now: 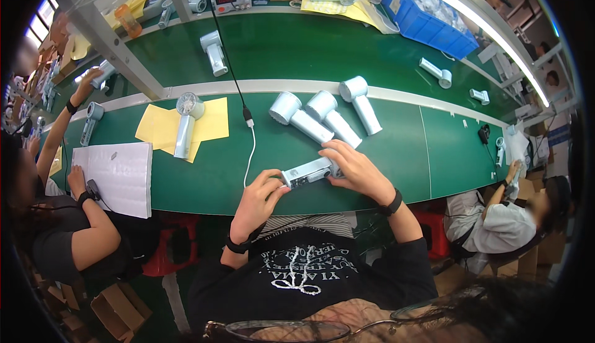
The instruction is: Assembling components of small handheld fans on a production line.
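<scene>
Near the front edge of the green bench I hold a pale blue handheld fan (306, 172) lying sideways. My left hand (257, 195) is closed on the end of its handle. The fingers of my right hand (359, 169) wrap round the other end and hide most of the fan's head. A dark strip with small parts shows along the handle's near side. Just beyond my hands lie three similar handheld fans: one on the left (300, 117), one in the middle (334, 118) and one on the right (361, 104). A white cable (251, 151) hangs from a black connector left of them.
Another fan (184, 126) rests on yellow paper (214, 118) to the left, near a white booklet (118, 179). Beyond the metal rail, several fans lie on a second green surface (279, 45) with a blue crate (427, 17). Co-workers sit at both sides.
</scene>
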`<state>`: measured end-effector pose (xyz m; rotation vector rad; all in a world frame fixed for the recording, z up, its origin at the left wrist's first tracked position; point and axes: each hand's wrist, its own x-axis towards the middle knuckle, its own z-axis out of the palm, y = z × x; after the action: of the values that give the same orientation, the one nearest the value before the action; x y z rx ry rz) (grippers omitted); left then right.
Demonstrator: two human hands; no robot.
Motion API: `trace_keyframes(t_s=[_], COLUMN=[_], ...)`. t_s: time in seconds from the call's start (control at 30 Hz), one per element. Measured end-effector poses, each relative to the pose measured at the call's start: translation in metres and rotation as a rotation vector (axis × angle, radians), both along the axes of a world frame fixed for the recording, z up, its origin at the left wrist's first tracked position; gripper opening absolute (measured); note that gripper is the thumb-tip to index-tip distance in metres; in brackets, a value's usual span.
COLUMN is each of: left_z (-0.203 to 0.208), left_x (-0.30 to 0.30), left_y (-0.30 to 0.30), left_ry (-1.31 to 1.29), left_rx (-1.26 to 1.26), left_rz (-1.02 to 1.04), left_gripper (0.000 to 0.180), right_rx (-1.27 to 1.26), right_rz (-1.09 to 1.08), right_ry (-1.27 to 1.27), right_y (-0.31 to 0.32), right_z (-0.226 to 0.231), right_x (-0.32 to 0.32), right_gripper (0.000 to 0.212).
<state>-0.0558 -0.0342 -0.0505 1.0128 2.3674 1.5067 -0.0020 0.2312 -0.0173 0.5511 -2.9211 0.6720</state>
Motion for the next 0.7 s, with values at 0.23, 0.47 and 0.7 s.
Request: trace_keyframes(t_s=[0.23, 0.47, 0.7], left_z=[0.008, 0.007, 0.005], left_x=[0.002, -0.002, -0.007], left_y=[0.002, -0.004, -0.022], left_ry=[-0.075, -0.074, -0.222], left_rx=[0.097, 0.081, 0.217], left_rz=[0.001, -0.079, -0.236], left_gripper=[0.01, 0.011, 0.014], right_rx=[-0.005, 0.07, -0.183], right_rz=[0.002, -0.031, -0.064], right_ry=[0.218, 0.195, 0.201], right_y=[-0.005, -0.016, -0.011], right_z=[0.029, 0.035, 0.046], right_x=[0.009, 0.014, 0.021], right_gripper=[0.052, 0.048, 0.058])
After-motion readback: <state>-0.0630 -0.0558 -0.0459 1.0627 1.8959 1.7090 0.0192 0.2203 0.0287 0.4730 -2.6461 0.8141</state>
